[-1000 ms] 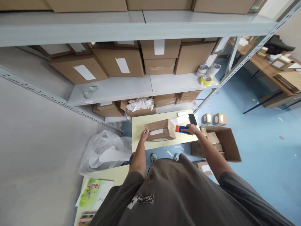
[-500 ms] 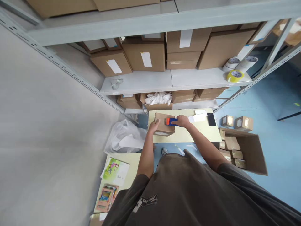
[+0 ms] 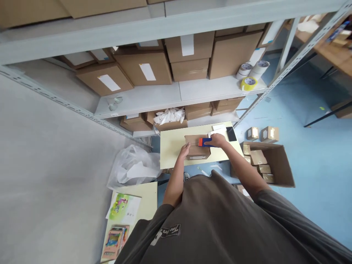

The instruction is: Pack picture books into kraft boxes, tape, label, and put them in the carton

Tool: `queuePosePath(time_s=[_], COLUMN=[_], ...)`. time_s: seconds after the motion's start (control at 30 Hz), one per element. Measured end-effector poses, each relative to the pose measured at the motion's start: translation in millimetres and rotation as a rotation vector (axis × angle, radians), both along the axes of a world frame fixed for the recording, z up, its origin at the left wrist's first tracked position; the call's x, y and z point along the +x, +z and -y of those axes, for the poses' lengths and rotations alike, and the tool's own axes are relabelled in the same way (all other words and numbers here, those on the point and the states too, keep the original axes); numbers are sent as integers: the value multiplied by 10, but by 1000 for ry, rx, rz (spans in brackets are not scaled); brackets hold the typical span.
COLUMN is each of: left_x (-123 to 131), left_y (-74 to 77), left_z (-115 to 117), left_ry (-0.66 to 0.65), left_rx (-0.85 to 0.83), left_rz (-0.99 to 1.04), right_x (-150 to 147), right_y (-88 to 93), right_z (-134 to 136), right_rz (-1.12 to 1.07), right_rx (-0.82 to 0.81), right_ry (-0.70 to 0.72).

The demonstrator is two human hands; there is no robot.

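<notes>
Left hand [image 3: 185, 150] braces carton [image 3: 195, 151] at nine o'clock, apparently for steadiness; its finger closure cannot be told. Right hand [image 3: 218, 140] grips blue-and-red tool [image 3: 205, 142] at the top's three-o'clock side.

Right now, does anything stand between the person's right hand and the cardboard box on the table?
Only the blue-and-orange tool, held in the right hand, with its orange end over the cardboard box; nothing else visible is in between.

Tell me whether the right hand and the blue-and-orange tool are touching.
Touching. The head view shows it: the right hand is closed around the blue part of the tool, whose orange end sticks out beyond the grip.
</notes>
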State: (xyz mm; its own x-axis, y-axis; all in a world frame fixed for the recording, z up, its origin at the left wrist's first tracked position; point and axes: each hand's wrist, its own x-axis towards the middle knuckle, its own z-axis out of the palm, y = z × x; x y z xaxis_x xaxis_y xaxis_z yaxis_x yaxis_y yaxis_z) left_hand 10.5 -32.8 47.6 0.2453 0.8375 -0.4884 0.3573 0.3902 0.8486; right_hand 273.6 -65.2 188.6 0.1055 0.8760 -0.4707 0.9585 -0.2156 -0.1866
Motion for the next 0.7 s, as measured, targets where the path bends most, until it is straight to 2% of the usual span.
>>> queuePosePath(time_s=[0.17,0.27,0.33,0.47,0.53,0.6,0.7], left_x=[474,711,808,819,779,725,576], left_y=[0,-31,-58,-116,-143,-167,-207], left_z=[128,212,238,213,186,152,68], left_ry=[-76,-148,-151,-135,-144,-150,-128], left_rx=[-23,19,62,119,123,115,75], left_rz=[55,58,7,-18,0,24,104], right_x=[604,945,1199,1704,1859,1891,1710], right_y=[-13,-36,-43,-26,-26,-44,-95], right_z=[428,706,872,1152,1253,1302,1244], right_rz=[-17,-19,-16,-27,-44,-60,-99], right_rx=[-22,-30,-24,-18,-9,-6,-19], right_ry=[-16,-66,-106,-207,-237,-236,-239])
